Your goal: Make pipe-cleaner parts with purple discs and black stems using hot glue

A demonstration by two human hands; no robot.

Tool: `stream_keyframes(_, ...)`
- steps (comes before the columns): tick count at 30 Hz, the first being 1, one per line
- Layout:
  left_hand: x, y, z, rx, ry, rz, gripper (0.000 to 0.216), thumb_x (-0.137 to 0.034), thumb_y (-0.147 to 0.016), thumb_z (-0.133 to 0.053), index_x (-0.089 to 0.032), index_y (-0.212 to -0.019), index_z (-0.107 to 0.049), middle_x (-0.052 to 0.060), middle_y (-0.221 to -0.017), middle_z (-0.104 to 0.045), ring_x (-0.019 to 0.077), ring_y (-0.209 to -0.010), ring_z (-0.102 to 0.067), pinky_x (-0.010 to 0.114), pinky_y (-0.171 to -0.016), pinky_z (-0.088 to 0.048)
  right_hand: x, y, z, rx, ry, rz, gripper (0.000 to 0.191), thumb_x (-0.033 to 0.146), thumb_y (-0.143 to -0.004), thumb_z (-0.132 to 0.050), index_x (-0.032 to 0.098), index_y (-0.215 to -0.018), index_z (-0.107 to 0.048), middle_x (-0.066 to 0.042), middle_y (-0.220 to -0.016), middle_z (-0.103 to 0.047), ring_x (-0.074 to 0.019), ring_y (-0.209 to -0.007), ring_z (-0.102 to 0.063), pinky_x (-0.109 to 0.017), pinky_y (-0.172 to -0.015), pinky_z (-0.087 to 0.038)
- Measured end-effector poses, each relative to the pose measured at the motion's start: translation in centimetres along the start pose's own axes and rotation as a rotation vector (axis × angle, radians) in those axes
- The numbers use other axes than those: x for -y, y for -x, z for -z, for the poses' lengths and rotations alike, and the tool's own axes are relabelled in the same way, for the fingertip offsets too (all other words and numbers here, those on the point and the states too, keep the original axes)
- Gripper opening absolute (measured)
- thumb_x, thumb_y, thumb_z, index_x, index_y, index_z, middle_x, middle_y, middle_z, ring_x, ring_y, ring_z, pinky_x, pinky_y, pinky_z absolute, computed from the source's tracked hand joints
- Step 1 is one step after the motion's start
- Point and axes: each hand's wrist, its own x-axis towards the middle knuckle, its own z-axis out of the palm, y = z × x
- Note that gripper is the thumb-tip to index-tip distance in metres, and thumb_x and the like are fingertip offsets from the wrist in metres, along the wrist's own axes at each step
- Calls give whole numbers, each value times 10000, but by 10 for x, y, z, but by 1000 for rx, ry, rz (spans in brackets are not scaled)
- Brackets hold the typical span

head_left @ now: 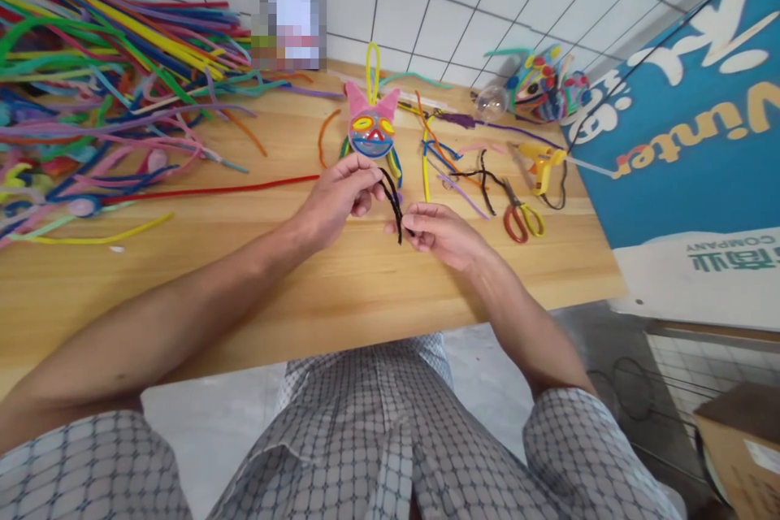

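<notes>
Black fuzzy stem (pixel 395 198), pinched in the fingers of left hand (pixel 334 199) and right hand (pixel 444 236), could slip if tugged unevenly, jolting the pink-eared figure (pixel 372 132) just beyond them

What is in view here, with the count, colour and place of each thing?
Held pipe cleaner: one folded or two, black, between both hands
Pink-eared ornament: one, multicoloured face, beyond the hands
Pipe cleaner pile: too many to count, mixed, left
Loose pipe cleaners: several, mixed, about the table
Scissors: one, red and yellow handles, right
Glue gun: one, yellow, right
Clear ball: one, colourless, back right
Colourful craft: count unclear, mixed, back right
Table: one, light wood, centre
Banner: one, mostly blue, far right
Box: one, brown, lower right
Left hand: one, bare, centre
Right hand: one, bare, centre
</notes>
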Motion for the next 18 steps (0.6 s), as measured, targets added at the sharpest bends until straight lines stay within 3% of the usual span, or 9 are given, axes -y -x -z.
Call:
stream_keyframes(8,-5,-1,0,-22,-37,1,143,-129,-903,-614,-183,-775,-580,-8,-623,-681,54,-405,-426,180,-412,-300,-2,3,-5,43,-120,-36,405,392,-682,-939,180,-766,-605,-29,-753,-777,-44,-486,-489,-174,-425,-289)
stream_keyframes(18,-13,-8,12,95,-162,-12,182,-215,-879,-742,-171,-769,-603,19,-697,-727,54,-441,-465,196,-445,-352,-10,2,2,48,-204,-48,430,376,-667,-980,183,-772,-611,14,-770,-750,-31,-504,-494,-160,-448,-359)
